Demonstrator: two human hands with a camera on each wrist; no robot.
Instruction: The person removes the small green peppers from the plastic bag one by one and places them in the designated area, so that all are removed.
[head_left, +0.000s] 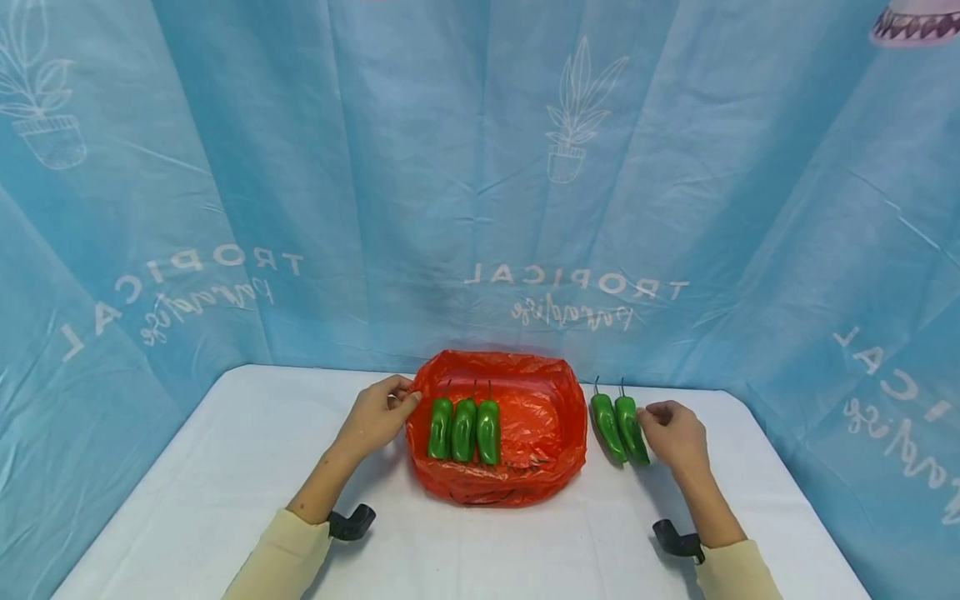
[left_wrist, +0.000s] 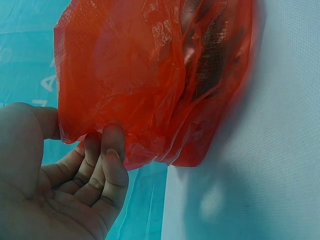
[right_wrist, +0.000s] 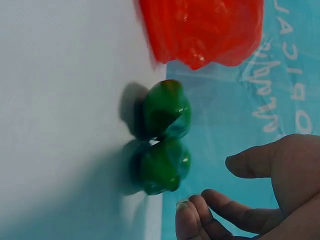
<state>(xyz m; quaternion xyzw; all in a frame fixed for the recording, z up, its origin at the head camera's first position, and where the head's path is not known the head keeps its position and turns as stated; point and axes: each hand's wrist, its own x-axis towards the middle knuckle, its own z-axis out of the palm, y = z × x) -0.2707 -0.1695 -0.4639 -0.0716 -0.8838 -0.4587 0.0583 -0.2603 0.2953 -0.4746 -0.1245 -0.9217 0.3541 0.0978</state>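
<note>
A red plastic bag (head_left: 495,492) stands open on the table, its mouth spread wide. Inside, three green chili peppers (head_left: 463,430) lie side by side toward the left, stems pointing to the back. My left hand (head_left: 377,417) pinches the bag's left edge between thumb and fingers, as the left wrist view also shows. Two more green peppers, one nearer the bag (head_left: 606,425) and one farther right (head_left: 632,429), rest on the table right of it. Beside the farther pepper is my right hand (head_left: 678,437), thumb and fingers apart with nothing between them in the right wrist view.
A white-covered table (head_left: 525,554) carries everything. Behind it and along both sides hangs a blue curtain (head_left: 420,208) with printed plants and lettering. Each wrist wears a black mount, one at the left (head_left: 352,522) and one at the right (head_left: 677,540).
</note>
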